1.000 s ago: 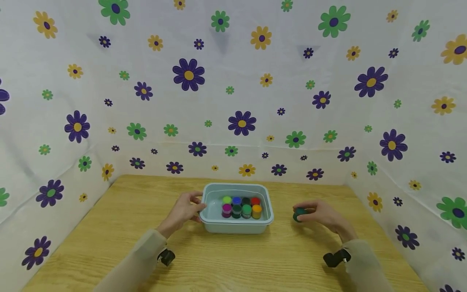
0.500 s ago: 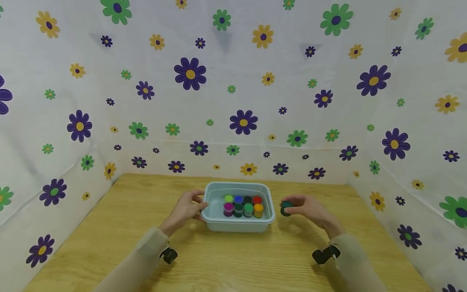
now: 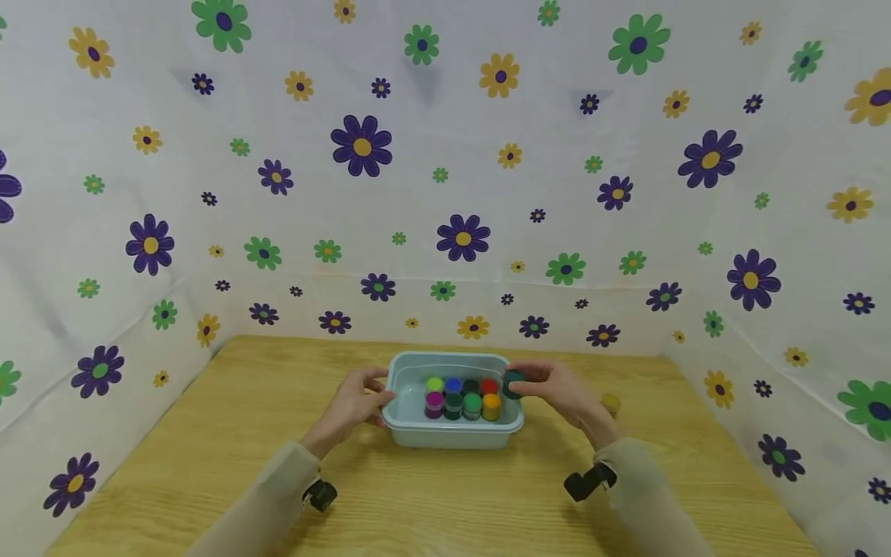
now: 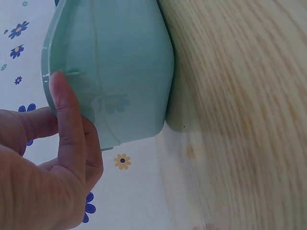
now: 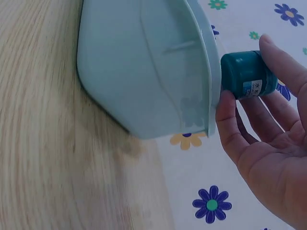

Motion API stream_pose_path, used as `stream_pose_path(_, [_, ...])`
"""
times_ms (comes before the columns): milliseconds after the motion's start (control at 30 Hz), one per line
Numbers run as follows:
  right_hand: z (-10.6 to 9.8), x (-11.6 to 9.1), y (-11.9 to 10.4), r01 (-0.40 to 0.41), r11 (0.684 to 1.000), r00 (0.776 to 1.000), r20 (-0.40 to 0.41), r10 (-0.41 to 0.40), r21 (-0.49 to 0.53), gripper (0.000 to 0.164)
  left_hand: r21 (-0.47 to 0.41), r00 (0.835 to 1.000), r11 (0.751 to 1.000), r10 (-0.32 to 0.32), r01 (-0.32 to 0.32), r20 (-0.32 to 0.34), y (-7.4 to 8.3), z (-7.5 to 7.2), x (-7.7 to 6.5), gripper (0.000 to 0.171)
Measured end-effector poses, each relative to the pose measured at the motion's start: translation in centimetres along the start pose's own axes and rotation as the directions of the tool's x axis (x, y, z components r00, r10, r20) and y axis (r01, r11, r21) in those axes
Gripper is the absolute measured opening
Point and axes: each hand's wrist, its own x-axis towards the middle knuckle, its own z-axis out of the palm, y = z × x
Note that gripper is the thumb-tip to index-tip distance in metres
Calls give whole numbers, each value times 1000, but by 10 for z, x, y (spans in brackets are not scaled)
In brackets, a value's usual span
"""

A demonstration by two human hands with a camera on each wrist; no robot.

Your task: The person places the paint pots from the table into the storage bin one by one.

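Note:
A light blue plastic basin point(image 3: 448, 439) stands on the table, several small paint jars point(image 3: 452, 405) in two rows inside it. Their colours include magenta, green, orange, red, blue and lime. My left hand point(image 3: 353, 404) pinches the basin's left rim, with fingers against the outer wall point(image 4: 127, 62) in the left wrist view. Over at the right rim, my right hand point(image 3: 557, 389) holds a dark teal paint jar point(image 5: 247, 74) between thumb and fingers. That jar is at rim height, lying sideways in the right wrist view, a white label on its side.
A yellow jar point(image 3: 610, 404) sits on the wooden table point(image 3: 445, 503) to the right, just beyond my right wrist. White flower-printed cloth point(image 3: 445, 193) rises behind the table and on both sides.
My right hand has carried the teal jar leftward from the table on the right to the basin's right rim. The yellow jar has come into view. My left hand keeps its place.

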Motion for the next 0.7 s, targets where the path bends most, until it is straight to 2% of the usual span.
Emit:
stream_pose_path(133, [8, 7, -4, 3, 1000, 1000, -30, -2, 10, 49, 14, 1000, 1000, 1, -1, -5, 0, 0, 0, 47])
stream_pose_path(400, [25, 18, -10, 34, 999, 999, 19, -34, -8, 47, 19, 1000, 1000, 0, 0, 3, 0, 0, -1, 48])
stream_pose_path(700, [45, 34, -16, -28, 995, 999, 28, 31, -92, 46, 19, 1000, 1000, -4, 4, 2, 1, 1, -1, 45])
